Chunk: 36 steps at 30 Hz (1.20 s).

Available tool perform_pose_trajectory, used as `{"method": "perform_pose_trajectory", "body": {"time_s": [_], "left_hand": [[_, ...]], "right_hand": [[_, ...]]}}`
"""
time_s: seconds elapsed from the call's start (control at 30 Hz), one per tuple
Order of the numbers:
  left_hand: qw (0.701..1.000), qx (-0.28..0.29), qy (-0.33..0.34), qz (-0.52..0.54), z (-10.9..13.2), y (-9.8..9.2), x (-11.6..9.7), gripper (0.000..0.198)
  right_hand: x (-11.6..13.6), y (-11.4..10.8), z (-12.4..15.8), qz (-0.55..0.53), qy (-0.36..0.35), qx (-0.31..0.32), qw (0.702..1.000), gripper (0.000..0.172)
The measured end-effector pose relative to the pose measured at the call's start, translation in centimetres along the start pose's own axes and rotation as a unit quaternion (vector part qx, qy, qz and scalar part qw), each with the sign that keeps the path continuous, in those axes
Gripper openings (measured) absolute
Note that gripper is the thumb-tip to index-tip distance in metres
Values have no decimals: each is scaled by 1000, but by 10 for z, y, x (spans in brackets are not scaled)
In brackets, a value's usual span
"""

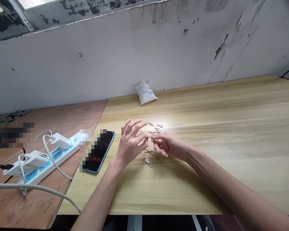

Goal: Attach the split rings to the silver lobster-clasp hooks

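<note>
Head view. Left hand (132,139): index fingertip and thumb drawn close together at a small metal piece (149,137); other three fingers spread and raised. Right hand (167,146): thumb and index pinched at the same piece from the opposite side, remaining fingers curled under. Piece sits between the two hands, above the desk (231,138); too small to make out its exact form.

Metal clasps with rings lie on the desk around the hands, nearer its left edge than its right. Far group (156,129): several, loosely scattered, on the far-edge side of the fingertips. Near group (152,152): a small cluster by the right hand's curled fingers. Single clasp (148,162): just beside that cluster, toward the near edge.

Phone (105,150) lies flat by the desk's left edge, screen lit, partly pixelated. White packet (146,93) at the far edge, close to the wall (110,64). Power strip (60,157) with white plugs on the brown board (84,112) adjoining the left edge.
</note>
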<state>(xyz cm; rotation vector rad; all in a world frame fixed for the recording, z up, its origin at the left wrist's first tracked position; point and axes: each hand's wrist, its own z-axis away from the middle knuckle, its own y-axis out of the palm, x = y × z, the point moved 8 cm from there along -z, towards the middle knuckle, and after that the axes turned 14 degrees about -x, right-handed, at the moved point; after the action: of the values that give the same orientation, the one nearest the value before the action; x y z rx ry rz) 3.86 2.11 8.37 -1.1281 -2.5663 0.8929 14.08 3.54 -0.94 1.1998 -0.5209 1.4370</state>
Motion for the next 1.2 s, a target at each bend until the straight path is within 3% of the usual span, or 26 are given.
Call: {"method": "perform_pose_trajectory", "body": {"time_s": [0.07, 0.13, 0.2, 0.27, 0.33, 0.4, 0.5, 0.57, 0.67, 0.77, 0.9, 1.0, 1.2], "left_hand": [[1000, -8, 13, -12, 0, 0, -2, 12], [1000, -7, -9, -11, 2, 1, 3, 11], [998, 1, -62, -2, 5, 4, 12, 9], [992, 9, -124, 12, 10, 6, 21, 10], [984, 20, -171, 34, 15, 8, 26, 12], [977, 36, -198, 65, 18, 11, 27, 12], [968, 49, -221, 105, 19, 14, 25, 13], [965, 53, -229, 120, 19, 14, 25, 14], [966, 51, -225, 114, 18, 13, 24, 14], [977, 41, -199, 72, 15, 10, 21, 14], [986, 51, -156, 30, 15, 10, 20, 13], [988, 80, -130, 8, 18, 14, 25, 11], [982, 149, -116, -28, 27, 25, 44, 10]], "right_hand": [[-2, -3, 0, -45, 38, -12, 998, 23], [3, -9, -1, -65, 31, -44, 996, 28], [13, -16, 0, -50, -27, -94, 994, 35], [28, -21, 4, 31, -141, -145, 979, 38], [44, -17, 14, 186, -285, -187, 922, 36], [50, -5, 24, 357, -402, -215, 815, 31], [43, 7, 24, 510, -460, -245, 685, 25], [40, 10, 23, 555, -473, -259, 633, 25], [40, 13, 23, 591, -479, -271, 590, 25], [38, 16, 22, 609, -464, -253, 591, 27], [25, 26, 19, 580, -454, -145, 660, 26], [22, 21, 17, 566, -446, -123, 682, 23], [39, -18, 7, 610, -443, -231, 615, 21]]}}
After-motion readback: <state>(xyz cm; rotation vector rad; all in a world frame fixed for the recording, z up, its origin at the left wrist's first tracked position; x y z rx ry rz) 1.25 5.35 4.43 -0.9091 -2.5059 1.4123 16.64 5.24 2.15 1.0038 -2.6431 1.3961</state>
